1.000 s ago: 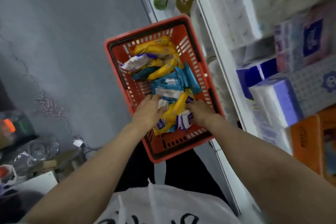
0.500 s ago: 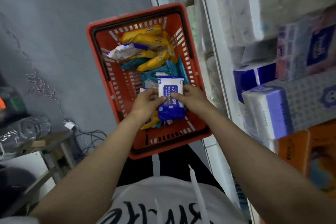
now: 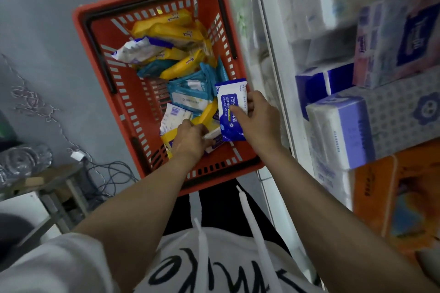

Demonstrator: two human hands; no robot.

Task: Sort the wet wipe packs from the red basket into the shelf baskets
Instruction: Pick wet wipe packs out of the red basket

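A: Diff vs half a second ago?
B: Then both hands shared the blue-and-white flat plastic wipe pack [image 3: 230,112]. Now only the right hand [image 3: 258,123] grips it, thumb across its face, lifted over the right side of the red slotted plastic basket [image 3: 100,59]. The left hand [image 3: 190,140] has dropped into the pile, fingers curled round a white pack [image 3: 212,135] at the basket's near end.
A: Readable text?
B: "75%" and "Alcohol Wipes" on the held pack. The yellow packs [image 3: 176,31] carry script I can't read. The white shelf frame [image 3: 273,54] sits right of the basket.
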